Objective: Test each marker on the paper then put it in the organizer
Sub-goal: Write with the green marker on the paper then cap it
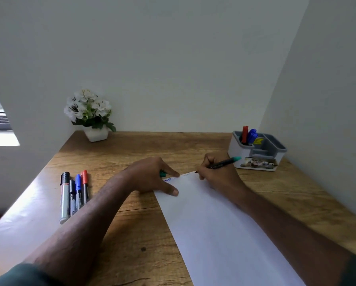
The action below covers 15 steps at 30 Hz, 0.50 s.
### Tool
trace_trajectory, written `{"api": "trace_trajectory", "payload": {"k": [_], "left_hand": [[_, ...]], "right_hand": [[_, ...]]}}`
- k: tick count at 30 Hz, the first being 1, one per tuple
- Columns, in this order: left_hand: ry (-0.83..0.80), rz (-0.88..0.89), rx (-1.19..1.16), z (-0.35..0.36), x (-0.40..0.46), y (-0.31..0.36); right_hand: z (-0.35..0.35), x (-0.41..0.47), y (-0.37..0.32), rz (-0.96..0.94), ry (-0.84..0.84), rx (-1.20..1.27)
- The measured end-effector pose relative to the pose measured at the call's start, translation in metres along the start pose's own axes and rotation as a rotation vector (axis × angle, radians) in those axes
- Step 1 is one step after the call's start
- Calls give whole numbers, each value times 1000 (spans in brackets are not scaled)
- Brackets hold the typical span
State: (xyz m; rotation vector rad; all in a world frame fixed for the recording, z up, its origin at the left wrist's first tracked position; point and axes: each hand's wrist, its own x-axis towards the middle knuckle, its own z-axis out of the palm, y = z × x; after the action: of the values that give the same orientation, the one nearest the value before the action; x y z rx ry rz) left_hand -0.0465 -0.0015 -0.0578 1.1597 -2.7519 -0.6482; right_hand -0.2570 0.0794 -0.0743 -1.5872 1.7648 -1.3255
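Your right hand is pinching the green marker, tip touching the paper at its far edge; your left hand is pressing the sheet, gripping the cap. Marker's tail is pointing at the organizer, just beyond, nearer your right.

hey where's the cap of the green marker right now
The green cap peeks out from under the left hand, which presses on the far left corner of the paper, left of the right hand writing with the green marker.
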Motion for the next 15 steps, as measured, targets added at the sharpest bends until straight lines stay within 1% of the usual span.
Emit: {"api": "trace_trajectory", "payload": {"k": [3,15], "left_hand": [[-9,9,-21,0,0,-2],[-25,-3,-62,0,1,-3]], "right_hand": [[3,10,2,31,6,16],[7,16,19,-42,-26,-25]]}}
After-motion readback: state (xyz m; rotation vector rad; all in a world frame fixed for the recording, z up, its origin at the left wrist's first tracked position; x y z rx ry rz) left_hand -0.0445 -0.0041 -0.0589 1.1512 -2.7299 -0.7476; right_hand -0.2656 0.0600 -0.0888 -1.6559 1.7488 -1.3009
